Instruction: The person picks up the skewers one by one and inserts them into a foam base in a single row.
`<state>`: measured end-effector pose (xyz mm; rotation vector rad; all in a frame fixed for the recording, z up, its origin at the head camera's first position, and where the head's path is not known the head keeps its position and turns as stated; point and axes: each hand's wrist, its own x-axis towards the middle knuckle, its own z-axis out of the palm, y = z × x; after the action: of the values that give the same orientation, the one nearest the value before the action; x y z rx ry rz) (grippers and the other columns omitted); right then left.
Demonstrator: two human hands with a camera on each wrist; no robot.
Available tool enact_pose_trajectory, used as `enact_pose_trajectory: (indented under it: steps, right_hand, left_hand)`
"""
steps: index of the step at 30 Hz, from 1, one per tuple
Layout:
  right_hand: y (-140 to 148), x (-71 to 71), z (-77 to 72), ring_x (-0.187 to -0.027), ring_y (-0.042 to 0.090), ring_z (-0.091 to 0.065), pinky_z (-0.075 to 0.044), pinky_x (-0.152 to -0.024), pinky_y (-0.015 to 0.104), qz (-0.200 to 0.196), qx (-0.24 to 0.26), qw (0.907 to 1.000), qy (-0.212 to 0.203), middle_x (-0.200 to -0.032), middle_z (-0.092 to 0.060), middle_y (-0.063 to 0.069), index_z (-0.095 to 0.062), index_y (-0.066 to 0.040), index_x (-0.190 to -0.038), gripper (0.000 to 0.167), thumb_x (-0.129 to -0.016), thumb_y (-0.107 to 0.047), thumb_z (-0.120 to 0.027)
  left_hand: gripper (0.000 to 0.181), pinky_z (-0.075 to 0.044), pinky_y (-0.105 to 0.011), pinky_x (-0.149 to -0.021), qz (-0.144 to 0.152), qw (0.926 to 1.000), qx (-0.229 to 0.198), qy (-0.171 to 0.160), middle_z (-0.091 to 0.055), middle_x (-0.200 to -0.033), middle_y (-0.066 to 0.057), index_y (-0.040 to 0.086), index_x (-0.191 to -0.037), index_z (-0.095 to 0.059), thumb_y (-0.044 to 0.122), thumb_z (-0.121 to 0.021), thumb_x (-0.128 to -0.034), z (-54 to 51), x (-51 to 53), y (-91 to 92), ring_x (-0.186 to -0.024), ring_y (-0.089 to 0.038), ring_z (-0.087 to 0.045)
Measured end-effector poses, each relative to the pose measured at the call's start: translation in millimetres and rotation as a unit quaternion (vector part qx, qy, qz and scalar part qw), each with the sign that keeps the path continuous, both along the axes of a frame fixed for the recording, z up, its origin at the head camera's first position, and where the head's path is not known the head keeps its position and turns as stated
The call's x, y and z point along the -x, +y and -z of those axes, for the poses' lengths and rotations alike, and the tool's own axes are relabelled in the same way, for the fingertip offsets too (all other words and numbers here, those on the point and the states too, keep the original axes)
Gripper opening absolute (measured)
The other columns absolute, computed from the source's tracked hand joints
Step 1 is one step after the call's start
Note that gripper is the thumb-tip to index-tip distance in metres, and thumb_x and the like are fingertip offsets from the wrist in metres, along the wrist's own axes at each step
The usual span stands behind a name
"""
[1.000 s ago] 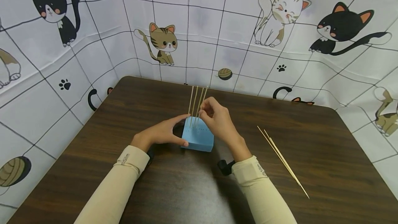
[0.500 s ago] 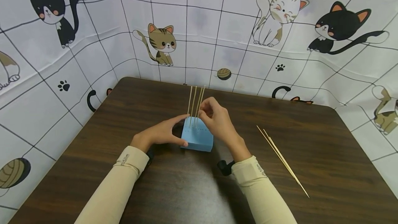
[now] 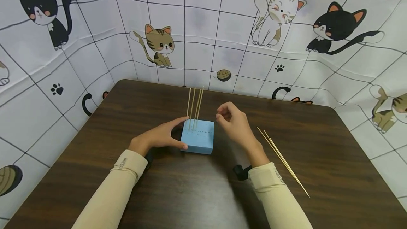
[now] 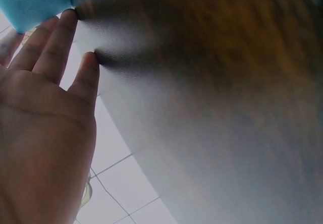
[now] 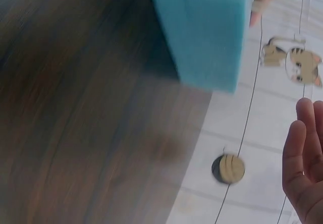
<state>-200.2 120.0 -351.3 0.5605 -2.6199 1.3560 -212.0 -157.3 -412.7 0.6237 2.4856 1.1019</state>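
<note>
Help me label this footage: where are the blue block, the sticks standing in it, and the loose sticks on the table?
Blue block [image 3: 199, 138]: head view, on its top face.
Standing sticks [image 3: 198, 106]: head view, on the shaft of one.
Loose sticks [image 3: 285, 163]: head view, around the middle of the bundle.

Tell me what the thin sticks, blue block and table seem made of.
Thin sticks: likely bamboo or wood, apparently uncoated; pale tan.
Blue block: probably matte foam; some sticks stand in its dotted top.
Table: wood or laminate, slightly glossy; dark grain, soft reflection.
</note>
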Motion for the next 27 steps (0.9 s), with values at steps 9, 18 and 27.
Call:
enact_pose_trajectory:
  steps: [9, 18, 27]
  right_hand:
    - [56, -8.5, 7.0, -0.090, 0.024, -0.068, -0.054, -0.074, 0.034, 0.057, -0.041, 0.9972, -0.026, -0.101, -0.067, 0.011, -0.060, -0.004, -0.111, 0.015, -0.097, -0.010, -0.063]
    - [119, -19.8, 19.3, -0.090, 0.024, -0.066, -0.051, -0.075, 0.035, 0.108, -0.108, 0.9862, -0.064, -0.102, -0.068, 0.013, -0.061, -0.001, -0.112, 0.019, -0.098, -0.014, -0.062]
    - [153, -28.6, 22.8, -0.096, 0.030, -0.063, -0.050, -0.079, 0.042, 0.123, -0.156, 0.9744, -0.106, -0.105, -0.067, 0.015, -0.062, -0.001, -0.114, 0.023, -0.099, -0.018, -0.059]
  left_hand:
    - [0.110, -0.027, -0.063, -0.113, 0.004, 1.0000, 0.004, 0.004, -0.020, -0.164, -0.007, 0.027, -0.160, -0.018, 0.053, -0.083, -0.0752, 1.7, 0.3, -2.9, -0.149, -0.035, -0.023]
    - [0.108, -0.026, -0.062, -0.114, 0.010, 0.9999, -0.004, 0.006, -0.020, -0.164, -0.007, 0.027, -0.160, -0.018, 0.051, -0.083, -0.0758, 2.1, 1.1, -1.9, -0.149, -0.034, -0.023]
    - [0.108, -0.026, -0.063, -0.114, 0.008, 1.0000, -0.001, 0.005, -0.019, -0.165, -0.007, 0.027, -0.160, -0.018, 0.052, -0.082, -0.0760, 1.6, -1.5, -2.1, -0.149, -0.035, -0.022]
